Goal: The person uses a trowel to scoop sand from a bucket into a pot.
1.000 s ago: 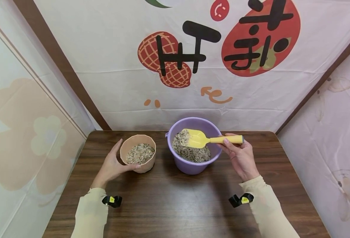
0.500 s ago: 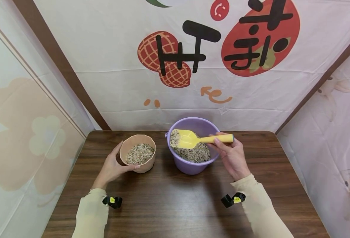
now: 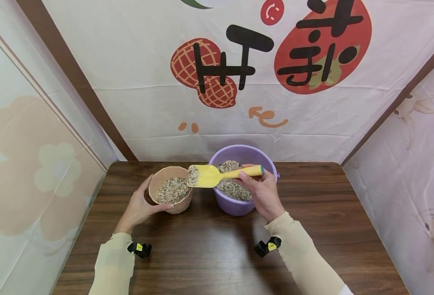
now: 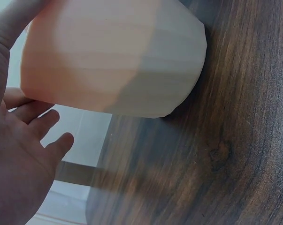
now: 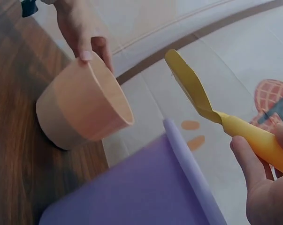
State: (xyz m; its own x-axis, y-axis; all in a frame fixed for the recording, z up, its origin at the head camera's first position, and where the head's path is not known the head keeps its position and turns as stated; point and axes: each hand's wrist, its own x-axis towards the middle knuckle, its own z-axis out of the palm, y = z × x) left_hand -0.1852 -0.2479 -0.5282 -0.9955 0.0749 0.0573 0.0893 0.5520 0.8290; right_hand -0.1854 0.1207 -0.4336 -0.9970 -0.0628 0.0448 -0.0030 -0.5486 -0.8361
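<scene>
My right hand (image 3: pixel 265 196) grips the handle of a yellow toy shovel (image 3: pixel 208 176), with some gravel on its blade. The blade's tip overlaps the right rim of a peach flowerpot (image 3: pixel 180 205) in the head view; the right wrist view shows it raised above the rims. My left hand (image 3: pixel 138 208) holds the pot from the left, thumb over the near rim and fingers along the far side. Mixed gravel (image 3: pixel 172 189) lies inside the pot. Beneath the shovel's handle stands a purple bucket (image 3: pixel 235 207), holding more of the same gravel (image 3: pixel 235 189).
Pot and bucket stand side by side on a dark wood table (image 3: pixel 217 254), close to its far edge. A printed cloth (image 3: pixel 157 114) hangs behind, and further cloth walls flank both sides. Each wrist wears a black camera strap.
My right hand has carried the shovel leftward from over the bucket to the pot's rim. The bucket's side lug now shows on the right instead of the left. My left hand and the pot have stayed put.
</scene>
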